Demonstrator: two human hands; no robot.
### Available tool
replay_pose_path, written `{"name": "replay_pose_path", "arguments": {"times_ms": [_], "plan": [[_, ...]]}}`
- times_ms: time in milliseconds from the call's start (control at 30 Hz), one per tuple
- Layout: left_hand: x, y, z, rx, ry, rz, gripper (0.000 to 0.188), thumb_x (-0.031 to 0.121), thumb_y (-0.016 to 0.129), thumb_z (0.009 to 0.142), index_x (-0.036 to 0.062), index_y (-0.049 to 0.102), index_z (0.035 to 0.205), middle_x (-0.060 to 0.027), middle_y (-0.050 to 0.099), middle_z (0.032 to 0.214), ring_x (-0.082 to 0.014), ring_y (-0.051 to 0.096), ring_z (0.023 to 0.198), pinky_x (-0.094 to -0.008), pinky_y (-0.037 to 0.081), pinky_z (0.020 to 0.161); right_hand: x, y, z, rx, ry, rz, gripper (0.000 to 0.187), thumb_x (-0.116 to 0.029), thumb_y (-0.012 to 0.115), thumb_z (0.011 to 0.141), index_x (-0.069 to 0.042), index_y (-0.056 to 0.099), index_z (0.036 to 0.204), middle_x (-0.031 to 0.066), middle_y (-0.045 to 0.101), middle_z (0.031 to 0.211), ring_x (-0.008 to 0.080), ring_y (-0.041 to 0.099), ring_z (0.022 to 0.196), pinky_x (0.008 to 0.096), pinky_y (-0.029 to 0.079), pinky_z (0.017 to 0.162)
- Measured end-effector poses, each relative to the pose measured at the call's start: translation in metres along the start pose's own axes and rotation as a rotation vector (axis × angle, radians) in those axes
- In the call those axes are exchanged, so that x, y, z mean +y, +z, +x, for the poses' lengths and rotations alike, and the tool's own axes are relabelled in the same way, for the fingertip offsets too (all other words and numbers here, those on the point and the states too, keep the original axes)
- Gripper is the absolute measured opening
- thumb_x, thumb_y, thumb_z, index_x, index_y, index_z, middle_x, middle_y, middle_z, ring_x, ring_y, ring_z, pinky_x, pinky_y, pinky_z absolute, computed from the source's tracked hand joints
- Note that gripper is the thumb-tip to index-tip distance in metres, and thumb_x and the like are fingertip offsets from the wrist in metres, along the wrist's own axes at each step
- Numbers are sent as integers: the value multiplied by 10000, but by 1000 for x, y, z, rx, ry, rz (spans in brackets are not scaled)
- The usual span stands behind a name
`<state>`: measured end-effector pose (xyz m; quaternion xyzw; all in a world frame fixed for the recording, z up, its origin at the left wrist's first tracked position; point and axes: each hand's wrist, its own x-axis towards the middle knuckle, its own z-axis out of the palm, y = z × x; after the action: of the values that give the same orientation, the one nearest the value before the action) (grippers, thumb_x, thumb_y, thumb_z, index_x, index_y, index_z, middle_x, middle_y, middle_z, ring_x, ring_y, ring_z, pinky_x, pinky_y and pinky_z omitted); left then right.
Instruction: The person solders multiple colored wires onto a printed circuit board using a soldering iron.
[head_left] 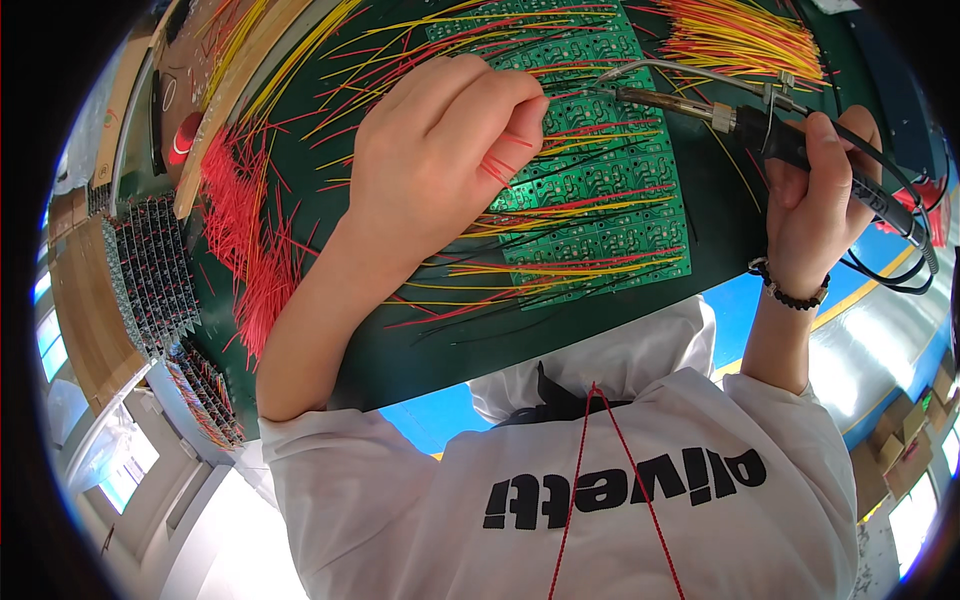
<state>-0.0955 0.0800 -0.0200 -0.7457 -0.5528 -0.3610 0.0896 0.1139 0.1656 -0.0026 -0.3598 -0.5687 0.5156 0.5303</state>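
My left hand (430, 150) is closed above the left part of a green circuit board panel (655, 230), pinching thin red wires (497, 168) whose ends poke out below the fingers. A soldering iron (785, 142) is gripped in my right hand (825, 185). Its metal tip, with a thin curved tube (690, 70) clamped alongside, reaches left over the upper part of the panel. Rows of red, yellow and black wires (590, 265) stretch leftward from the panel. Whether the tip touches a board is too small to tell.
On the dark green table (390, 360), a heap of red wires (245, 220) lies at the left beside a wooden strip (235, 95). A bundle of yellow and red wires (745, 40) sits at the far right. Stacked wired boards (150, 270) stand left. The iron's black cable (900, 285) loops right.
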Motion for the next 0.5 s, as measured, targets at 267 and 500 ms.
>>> {"name": "replay_pose_path", "arguments": {"times_ms": [267, 500], "plan": [[0, -2, 2, -36, -27, -12, 100, -19, 655, 687, 18, 594, 757, -34, 537, 618, -105, 523, 505, -198, 431, 457, 4, -4, 1, -9, -8, 12, 216, -27, 482, 816, -94, 341, 666, -32, 318, 474, 35, 215, 357, 184, 211, 362], [0, -2, 1, -38, -22, -1, 97, -10, 657, 689, 19, 594, 756, -35, 538, 619, -108, 533, 509, -201, 437, 460, 9, -10, 1, 0, 7, 47, 234, -25, 482, 816, -98, 329, 655, -29, 332, 469, 33, 222, 355, 184, 209, 360]]}}
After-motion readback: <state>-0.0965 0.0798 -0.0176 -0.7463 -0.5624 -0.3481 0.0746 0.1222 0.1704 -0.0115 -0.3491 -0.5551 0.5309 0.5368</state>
